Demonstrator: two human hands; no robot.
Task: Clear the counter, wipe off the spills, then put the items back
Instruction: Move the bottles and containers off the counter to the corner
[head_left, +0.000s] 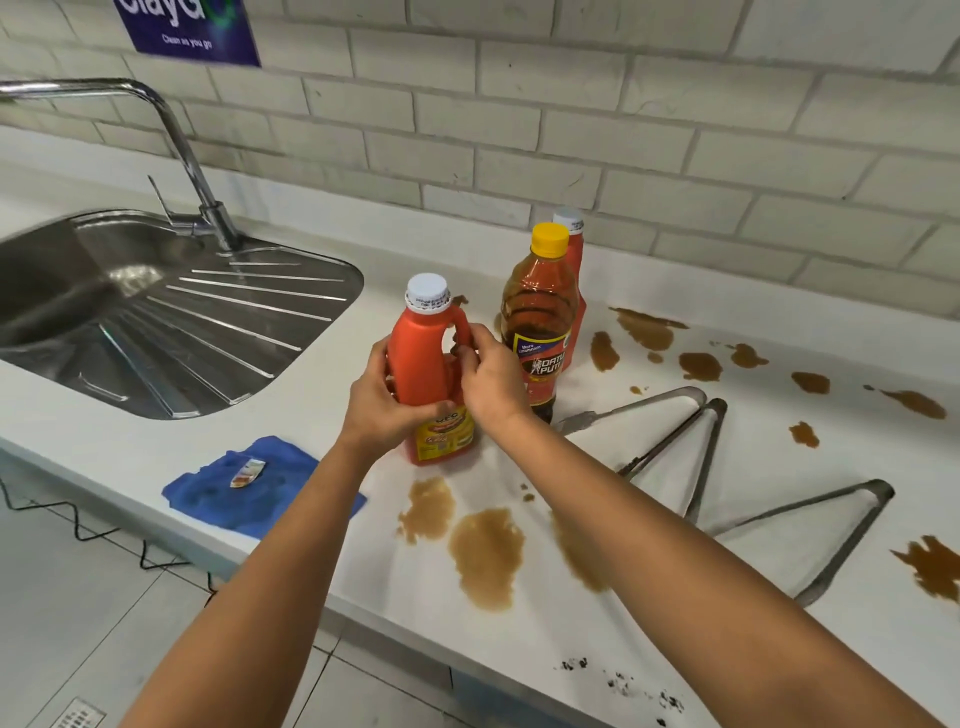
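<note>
A person's left hand (382, 400) wraps the body of an orange ketchup bottle (428, 374) standing on the white counter (519, 649), thumb across its yellow label, while the right hand (488, 376) curls its fingers round the handle at the bottle's three o'clock. A dark vinegar bottle (537, 325) stands just beside at two o'clock; a blue cloth (249, 488) lies at eight o'clock, brown spills (485, 553) at six.

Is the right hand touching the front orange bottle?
Touching. Head view: right hand has fingers curled on the handle of the front orange bottle; left hand grips its body.
</note>
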